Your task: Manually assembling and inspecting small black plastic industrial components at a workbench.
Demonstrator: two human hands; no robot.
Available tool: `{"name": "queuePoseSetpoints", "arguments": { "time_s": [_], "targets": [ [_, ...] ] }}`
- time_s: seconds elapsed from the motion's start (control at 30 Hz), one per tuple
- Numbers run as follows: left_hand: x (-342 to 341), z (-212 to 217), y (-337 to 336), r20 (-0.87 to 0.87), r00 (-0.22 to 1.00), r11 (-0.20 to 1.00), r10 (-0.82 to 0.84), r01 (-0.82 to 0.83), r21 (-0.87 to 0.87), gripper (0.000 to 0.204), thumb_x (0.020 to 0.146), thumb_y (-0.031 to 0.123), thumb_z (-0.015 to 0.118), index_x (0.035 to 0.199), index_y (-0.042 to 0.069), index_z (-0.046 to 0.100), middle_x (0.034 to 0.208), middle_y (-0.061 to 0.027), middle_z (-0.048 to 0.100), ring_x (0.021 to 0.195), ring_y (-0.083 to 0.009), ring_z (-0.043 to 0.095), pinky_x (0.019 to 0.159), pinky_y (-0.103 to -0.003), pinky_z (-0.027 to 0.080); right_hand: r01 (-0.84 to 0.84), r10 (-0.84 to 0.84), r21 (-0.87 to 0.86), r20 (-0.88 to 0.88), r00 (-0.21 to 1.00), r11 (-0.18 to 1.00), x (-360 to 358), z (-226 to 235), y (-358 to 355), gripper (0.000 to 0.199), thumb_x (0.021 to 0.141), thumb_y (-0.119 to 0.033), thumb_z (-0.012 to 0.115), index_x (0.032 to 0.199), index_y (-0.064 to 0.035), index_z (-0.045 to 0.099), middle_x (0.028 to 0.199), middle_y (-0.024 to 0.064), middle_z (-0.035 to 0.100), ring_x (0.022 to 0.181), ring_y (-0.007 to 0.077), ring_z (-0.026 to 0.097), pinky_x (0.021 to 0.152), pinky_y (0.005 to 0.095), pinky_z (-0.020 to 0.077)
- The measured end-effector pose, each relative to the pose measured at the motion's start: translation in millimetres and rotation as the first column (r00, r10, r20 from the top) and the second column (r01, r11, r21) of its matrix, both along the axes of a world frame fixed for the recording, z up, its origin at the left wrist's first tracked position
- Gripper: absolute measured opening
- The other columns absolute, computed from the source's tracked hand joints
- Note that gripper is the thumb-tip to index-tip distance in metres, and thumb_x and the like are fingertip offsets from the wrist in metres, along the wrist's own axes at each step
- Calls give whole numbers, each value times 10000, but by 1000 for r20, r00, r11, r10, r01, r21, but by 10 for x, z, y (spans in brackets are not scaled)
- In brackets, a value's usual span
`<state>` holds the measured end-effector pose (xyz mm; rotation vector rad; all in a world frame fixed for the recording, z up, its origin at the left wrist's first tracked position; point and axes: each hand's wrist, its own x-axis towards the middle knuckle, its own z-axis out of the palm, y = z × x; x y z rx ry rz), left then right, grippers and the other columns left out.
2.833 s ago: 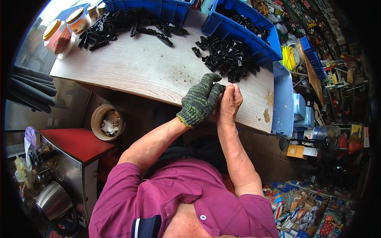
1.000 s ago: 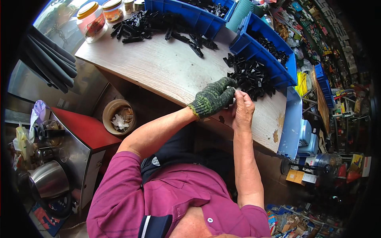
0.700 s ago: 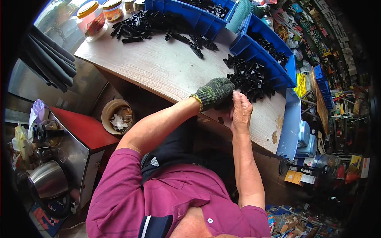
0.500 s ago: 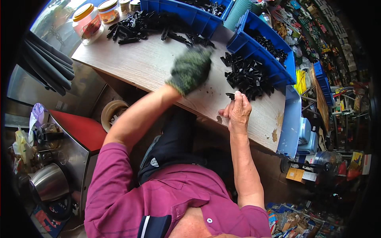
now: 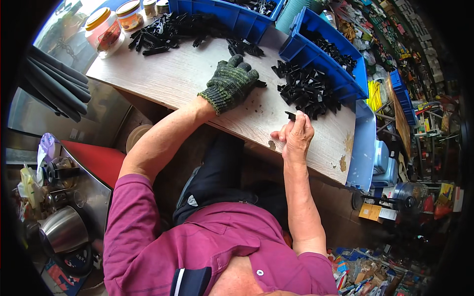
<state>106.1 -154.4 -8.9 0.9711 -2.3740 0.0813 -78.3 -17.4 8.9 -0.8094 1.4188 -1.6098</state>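
Observation:
A dark green knitted glove covers my left hand (image 5: 229, 84), which is over the middle of the table. Its fingers are curled, and the end of a black plastic piece (image 5: 260, 84) sticks out from under them on the right. My bare right hand (image 5: 297, 132) is closer to the front edge, pinching a small black plastic part (image 5: 290, 116) between thumb and fingertips. Just beyond it lies a heap of short black parts (image 5: 308, 91). Longer black strips (image 5: 170, 32) are piled at the far left, with a smaller cluster (image 5: 244, 48) beyond the glove.
Two blue bins, one at the back (image 5: 212, 15) and one at the right (image 5: 321, 61), hold black parts. Lidded jars (image 5: 103, 32) stand at the far left corner. A pale blue tub (image 5: 363, 148) is against the table's right end. Crowded shelves line the right side.
My left hand, blurred before, has shifted slightly left and is now sharp. A long strip near the back pile is gone from its spot. The right hand has hardly moved.

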Motion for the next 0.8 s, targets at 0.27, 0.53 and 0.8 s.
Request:
{"name": "queuePoseSetpoints", "arguments": {
  "time_s": [0.27, 0.53, 0.8],
  "targets": [
    [32, 7, 75, 32, 999, 1000, 3, -3, 16, 195, 870, 247, 642, 1019, 123, 654, 1025, -140, 668, 1193, -414, 550, 850, -557, 437, 17, -16, -34, 21, 1000, 999, -7, -6, 22, 334, 1021, -339, 520, 786, -107, 468, 464, -29, 290, 384, 114, 362, 440, 383, 556],
    [-60, -16, 383, -62, 998, 978, -19, 32, 204, 248, 876, 177, 689, 1090, 53, 673, 895, -151, 674, 938, -372, 658, 734, -456, 521, 62, -60, -33, 51, 997, 998, -27, -35, 24, 346, 1022, -341, 499, 762, -116, 459, 466, -26, 284, 390, 114, 357, 440, 388, 556],
    [-351, 96, 851, -546, 824, 815, -154, 418, 401, 254, 960, 206, 605, 1144, 35, 643, 1052, -180, 686, 954, -379, 665, 810, -451, 529, 115, -112, -57, 54, 992, 992, -20, -14, 49, 332, 1022, -333, 474, 805, -82, 461, 468, 8, 366, 366, 119, 379, 416, 352, 540]
  ]
}}
